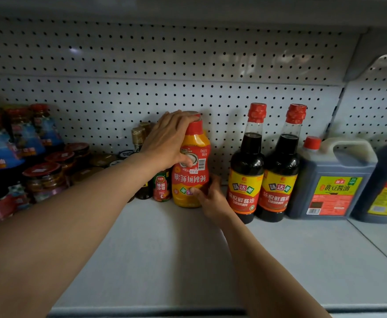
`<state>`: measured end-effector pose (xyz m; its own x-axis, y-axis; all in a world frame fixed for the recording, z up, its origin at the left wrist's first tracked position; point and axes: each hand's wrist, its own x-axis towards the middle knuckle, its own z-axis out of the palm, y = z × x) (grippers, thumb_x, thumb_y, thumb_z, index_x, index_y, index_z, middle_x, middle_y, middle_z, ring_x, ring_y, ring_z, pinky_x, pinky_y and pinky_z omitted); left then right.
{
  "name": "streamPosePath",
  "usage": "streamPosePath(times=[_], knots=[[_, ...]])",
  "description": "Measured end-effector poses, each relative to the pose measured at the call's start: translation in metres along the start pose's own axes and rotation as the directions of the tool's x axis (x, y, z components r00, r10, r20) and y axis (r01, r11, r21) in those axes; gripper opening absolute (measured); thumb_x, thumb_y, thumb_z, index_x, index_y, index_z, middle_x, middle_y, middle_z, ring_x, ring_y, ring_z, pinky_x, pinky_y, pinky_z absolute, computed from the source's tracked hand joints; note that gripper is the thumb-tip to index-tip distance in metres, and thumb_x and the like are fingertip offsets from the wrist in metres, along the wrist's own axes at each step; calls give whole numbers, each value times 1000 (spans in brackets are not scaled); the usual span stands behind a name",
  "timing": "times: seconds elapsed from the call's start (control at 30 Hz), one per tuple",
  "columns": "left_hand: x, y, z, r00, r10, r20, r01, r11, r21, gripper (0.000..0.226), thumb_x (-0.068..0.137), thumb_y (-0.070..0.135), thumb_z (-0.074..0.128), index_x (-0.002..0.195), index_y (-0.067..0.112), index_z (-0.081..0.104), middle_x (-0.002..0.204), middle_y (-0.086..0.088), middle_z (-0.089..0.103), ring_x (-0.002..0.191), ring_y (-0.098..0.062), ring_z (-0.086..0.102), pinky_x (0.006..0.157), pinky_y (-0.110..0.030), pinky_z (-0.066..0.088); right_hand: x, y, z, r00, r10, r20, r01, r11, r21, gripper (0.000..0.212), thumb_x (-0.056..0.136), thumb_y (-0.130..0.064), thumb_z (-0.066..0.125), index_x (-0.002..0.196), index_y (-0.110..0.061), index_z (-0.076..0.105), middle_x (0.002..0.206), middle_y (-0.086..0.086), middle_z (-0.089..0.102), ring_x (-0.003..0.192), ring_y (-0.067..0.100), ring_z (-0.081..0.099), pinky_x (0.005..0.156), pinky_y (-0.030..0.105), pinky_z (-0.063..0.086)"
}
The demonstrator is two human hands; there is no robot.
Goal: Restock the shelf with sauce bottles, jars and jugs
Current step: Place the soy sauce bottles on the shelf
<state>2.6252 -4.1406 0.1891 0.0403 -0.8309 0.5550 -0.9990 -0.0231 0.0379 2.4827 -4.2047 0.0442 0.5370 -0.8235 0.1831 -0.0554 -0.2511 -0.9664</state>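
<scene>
Across the bare grey metal shelf (165, 260), the left hand (167, 143) clasps the neck and the right hand's (211, 200) fingers (196, 191) grasp the base of the upright orange-and-red plastic squeeze sauce bottle (191, 180), seemingly steadying it beside two dark glass soy bottles (263, 175)

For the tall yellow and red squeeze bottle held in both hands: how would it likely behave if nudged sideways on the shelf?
The squeeze bottle is tall over a fairly narrow base, so a push high up would probably tip it. It looks plastic and glossy, so likely slippery and unlikely to shatter. The left hand grips its top and the right hand its lower side, which suggests some weight.
</scene>
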Motion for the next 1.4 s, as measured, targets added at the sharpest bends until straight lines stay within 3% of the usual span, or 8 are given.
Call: streamPosePath(times=[0.17, 0.4, 0.8, 1.0, 1.1, 1.23, 1.3, 1.4], knots=[[2, 0, -2, 1000, 8, 14, -8, 1000, -30, 115, 61, 44, 89, 151, 25, 20, 158, -3, 23, 148, -25, 14, 119, -36, 5, -1, 0, -1, 1000, -15, 17, 15, 1000, 13, 62, 99, -28, 60, 144, -26, 18, 132, -9, 44, 119, 8, 47, 71, 1, 46], [0, 2, -3, 1000, 6, -7, -6, 999, -36, 114, 62, 44, 88, 151, 25, 20, 158, -4, 23, 148, -25, 14, 115, -32, 0, -3, 2, 1, 1000, -30, 2, 30, 999, 38, 58, 99, -29, 60, 139, -32, 19, 132, -9, 46, 119, 8, 48, 71, 1, 47], [1, -3, 4, 1000, 25, -17, -25, 1000, -17, 117, 63, 46, 87, 152, 26, 14, 160, 0, 16, 151, -21, 5, 116, -31, -9, 2, 11, 4, 995, -95, -39, 95, 995, 0, 58, 97, -32, 63, 138, -34, 23, 142, -3, 48, 128, 11, 51, 94, 14, 48], [4, -2, 9, 1000, 5, -12, -4, 999, 45, 119, 63, 48, 86, 152, 29, 10, 160, 2, 13, 151, -21, 3, 118, -35, -9, 3, 16, 4, 996, -83, -39, 82, 996, -34, 66, 96, -38, 63, 147, -31, 23, 147, -2, 47, 134, 15, 49, 109, 34, 46], [2, 3, 4, 998, -63, 25, 61, 994, 94, 119, 66, 51, 84, 153, 32, 5, 164, -3, 3, 151, -23, -5, 117, -38, -10, -3, 10, 8, 996, -45, -79, 38, 995, -92, 72, 97, -35, 63, 154, -25, 19, 149, -1, 46, 135, 18, 49, 109, 34, 45], [-14, 17, -18, 982, -184, 46, 179, 979, 98, 124, 68, 54, 82, 155, 36, -4, 164, -6, -13, 150, -27, -14, 118, -44, -7, -22, -6, 17, 983, 10, -184, -32, 993, -118, 83, 95, -34, 67, 158, -22, 14, 151, 5, 47, 134, 27, 51, 110, 48, 45], [-29, 19, -28, 962, -270, 34, 270, 963, -11, 120, 68, 54, 82, 155, 37, 2, 165, -7, -7, 151, -29, -8, 120, -49, 0, -33, -13, 20, 969, 20, -247, -62, 984, -165, 79, 94, -33, 68, 156, -19, 21, 151, 7, 47, 135, 30, 50, 109, 50, 45], [-64, 16, -41, 925, -378, 46, 380, 914, -140, 111, 68, 51, 84, 154, 37, 15, 164, -8, 9, 151, -32, 6, 120, -54, 16, -55, -23, 21, 960, 39, -276, -123, 948, -292, 55, 93, -33, 65, 141, -17, 42, 137, 7, 57, 123, 31, 59, 99, 45, 52]])
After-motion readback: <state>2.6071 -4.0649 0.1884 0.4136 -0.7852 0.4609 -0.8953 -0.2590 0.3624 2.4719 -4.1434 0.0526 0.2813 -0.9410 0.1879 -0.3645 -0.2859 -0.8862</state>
